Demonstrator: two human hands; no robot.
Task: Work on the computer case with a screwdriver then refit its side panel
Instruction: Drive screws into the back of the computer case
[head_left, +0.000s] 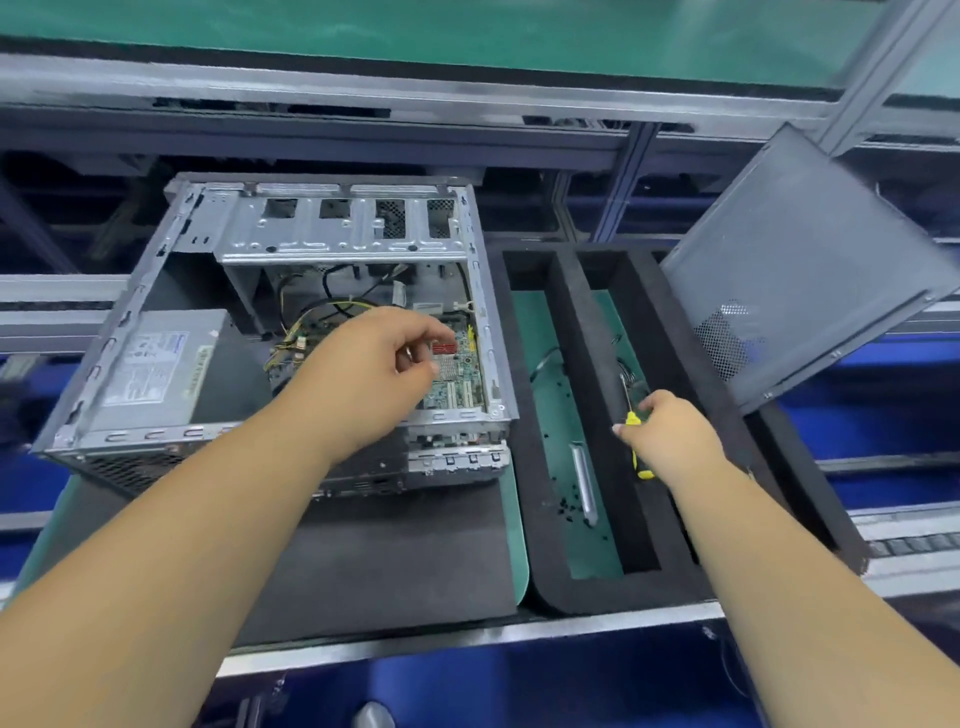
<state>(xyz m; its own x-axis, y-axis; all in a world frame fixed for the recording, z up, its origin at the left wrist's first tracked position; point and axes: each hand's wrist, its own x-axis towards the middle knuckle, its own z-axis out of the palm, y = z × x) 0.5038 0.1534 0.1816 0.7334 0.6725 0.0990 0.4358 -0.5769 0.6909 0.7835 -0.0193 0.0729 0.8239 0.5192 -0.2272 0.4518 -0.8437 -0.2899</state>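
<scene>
The open computer case (218, 244) lies on its side on a dark mat, its motherboard (457, 379) and power supply (156, 369) exposed. My left hand (379, 364) hovers over the motherboard with fingers curled; I cannot make out anything between them. My right hand (670, 436) grips a yellow-and-black screwdriver (632, 415) over the black foam tray (540, 415) to the right of the case. The grey side panel (810, 260) leans tilted at the far right, behind the tray.
The foam tray has long slots; one holds a silver slot cover (584, 483) and several small black screws (566, 506). A dark mat (395, 551) covers the bench in front of the case. Metal rails run behind, and the bench edge (467, 644) is near me.
</scene>
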